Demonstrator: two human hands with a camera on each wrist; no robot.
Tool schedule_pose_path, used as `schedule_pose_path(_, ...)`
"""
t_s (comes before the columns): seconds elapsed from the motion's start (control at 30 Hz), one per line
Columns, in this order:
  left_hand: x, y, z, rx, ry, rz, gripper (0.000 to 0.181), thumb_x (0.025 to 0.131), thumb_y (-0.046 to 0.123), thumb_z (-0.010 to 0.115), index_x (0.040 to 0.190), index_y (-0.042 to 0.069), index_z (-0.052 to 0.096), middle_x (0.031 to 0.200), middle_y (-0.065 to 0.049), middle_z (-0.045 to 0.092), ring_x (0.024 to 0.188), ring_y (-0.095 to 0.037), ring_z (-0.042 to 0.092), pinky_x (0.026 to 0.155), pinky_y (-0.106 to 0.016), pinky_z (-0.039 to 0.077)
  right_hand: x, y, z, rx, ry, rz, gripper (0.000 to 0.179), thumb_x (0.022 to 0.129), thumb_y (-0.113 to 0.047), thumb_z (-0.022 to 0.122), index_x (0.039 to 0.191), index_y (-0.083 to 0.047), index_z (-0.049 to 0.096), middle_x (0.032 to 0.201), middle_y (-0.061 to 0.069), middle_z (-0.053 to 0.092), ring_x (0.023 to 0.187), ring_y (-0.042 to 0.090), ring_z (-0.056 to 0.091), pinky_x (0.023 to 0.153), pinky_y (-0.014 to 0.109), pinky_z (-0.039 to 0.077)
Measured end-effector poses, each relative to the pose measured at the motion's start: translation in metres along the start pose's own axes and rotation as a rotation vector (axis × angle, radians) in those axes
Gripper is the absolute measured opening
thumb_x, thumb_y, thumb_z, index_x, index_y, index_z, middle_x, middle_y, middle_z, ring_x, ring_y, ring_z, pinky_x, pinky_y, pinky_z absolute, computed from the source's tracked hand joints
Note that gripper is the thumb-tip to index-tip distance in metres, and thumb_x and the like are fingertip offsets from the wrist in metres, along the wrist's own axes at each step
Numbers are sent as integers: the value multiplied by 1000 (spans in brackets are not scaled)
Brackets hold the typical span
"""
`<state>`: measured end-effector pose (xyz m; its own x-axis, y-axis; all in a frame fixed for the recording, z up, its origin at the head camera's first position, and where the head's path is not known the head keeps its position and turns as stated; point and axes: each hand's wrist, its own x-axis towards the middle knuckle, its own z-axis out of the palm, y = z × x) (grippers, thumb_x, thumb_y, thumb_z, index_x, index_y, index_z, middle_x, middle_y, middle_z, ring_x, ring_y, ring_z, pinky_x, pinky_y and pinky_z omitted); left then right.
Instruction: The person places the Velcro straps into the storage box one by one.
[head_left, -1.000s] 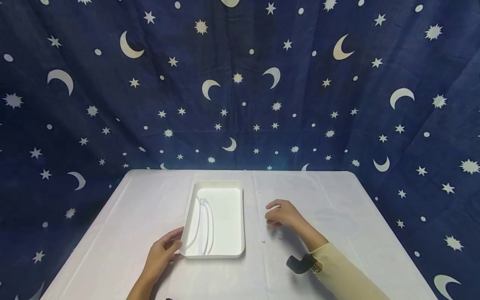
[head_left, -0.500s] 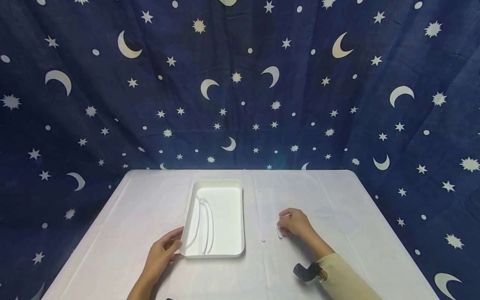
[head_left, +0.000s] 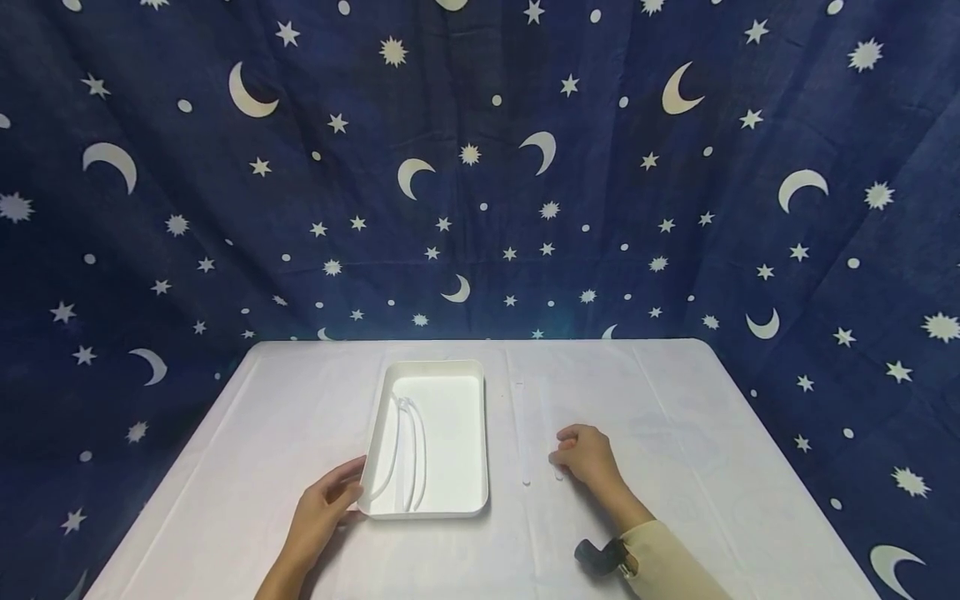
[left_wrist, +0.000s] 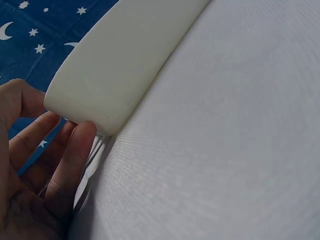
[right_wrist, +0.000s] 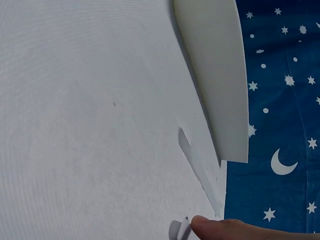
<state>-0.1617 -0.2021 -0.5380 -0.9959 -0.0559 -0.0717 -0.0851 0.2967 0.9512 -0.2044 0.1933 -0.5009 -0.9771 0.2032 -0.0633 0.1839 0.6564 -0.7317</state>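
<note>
The white rectangular tray (head_left: 486,450) holds several thin white curved strips (head_left: 412,454) along its left half. At its near left corner, my left hand (head_left: 318,512) touches the outer wall, its fingers loosely bent. To the right of the tray, my right hand (head_left: 588,458) pinches another thin white strip (right_wrist: 185,230) near its near end, low over the table. In the right wrist view, the thumb (right_wrist: 217,227) lies against that strip. A second flat white strip (head_left: 522,433) lies lengthwise on the table between the tray and my right hand.
White cloth covers the table (head_left: 697,400), which makes the pale strips hard to pick out. Behind it hangs a dark blue curtain (head_left: 345,75) with moons and stars. A black device (head_left: 600,557) is at my right wrist, by the sleeve.
My right hand has moved right and slightly nearer from beside the first loose strip, and now pinches the strip further right. The left hand stays at the tray's corner.
</note>
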Motion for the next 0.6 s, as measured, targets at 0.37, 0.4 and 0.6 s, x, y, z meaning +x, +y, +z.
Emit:
schedule_pose_path(0.37,-1,1,1,66,27,2,49,92,22,66,137,8,55,135,-17,59,111,-30,66,74,-25,62,-3,-5,10,-75,65,-50,32,69,1,79,99,7,70,73,6,66,68,19,61,64,36,56)
schedule_pose_path(0.4,-1,1,1,63,28,0,48,92,22,66,137,9,55,135,-17,60,111,-30,66,73,-25,62,-4,-6,10,-78,69,-48,31,69,1,79,98,7,70,73,6,66,69,19,61,65,36,56)
schedule_pose_path(0.6,-1,1,1,44,17,-2,49,92,21,66,138,8,55,135,-18,59,109,-28,67,71,-25,62,-5,-5,9,-66,64,-35,32,69,1,80,98,7,69,74,7,65,68,19,61,63,36,56)
